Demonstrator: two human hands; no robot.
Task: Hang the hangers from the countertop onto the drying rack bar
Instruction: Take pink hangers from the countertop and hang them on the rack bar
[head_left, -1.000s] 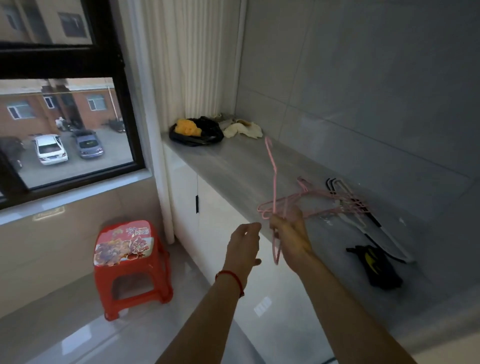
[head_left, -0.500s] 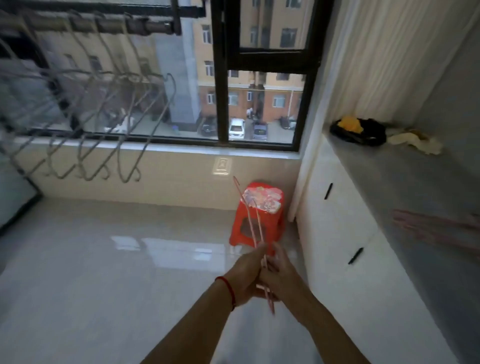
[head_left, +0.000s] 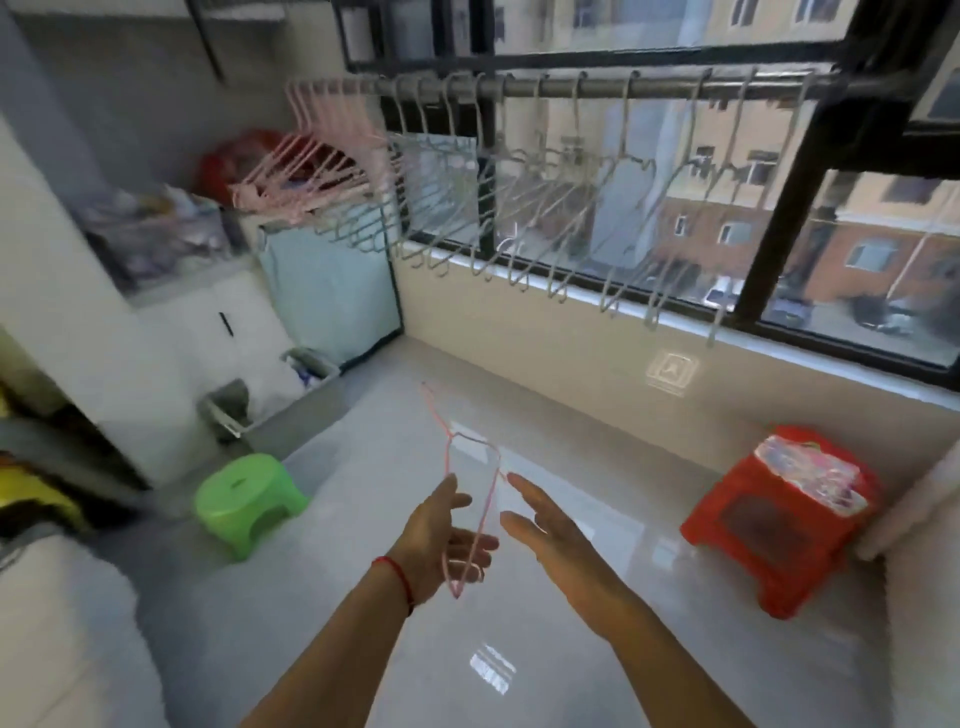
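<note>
A thin pink wire hanger (head_left: 470, 499) stands nearly upright in my left hand (head_left: 441, 540), which grips its lower end; its hook points up and away. My right hand (head_left: 550, 535) is just right of the hanger with fingers spread, holding nothing. The drying rack bar (head_left: 644, 88) runs across the window above, well beyond both hands. Several pink hangers (head_left: 311, 171) hang bunched at its left end and several pale grey hangers (head_left: 545, 218) hang spaced along the rest. The countertop is out of view.
A green stool (head_left: 249, 499) stands on the glossy floor at left, a red stool (head_left: 789, 514) at right under the window sill (head_left: 675, 332). White cabinets (head_left: 171, 332) and a pale blue covered unit (head_left: 327, 291) fill the left corner.
My view has swung left from the countertop to the rack bar. The hanger passed from my right hand to my left, and my right hand has let go and spread.
</note>
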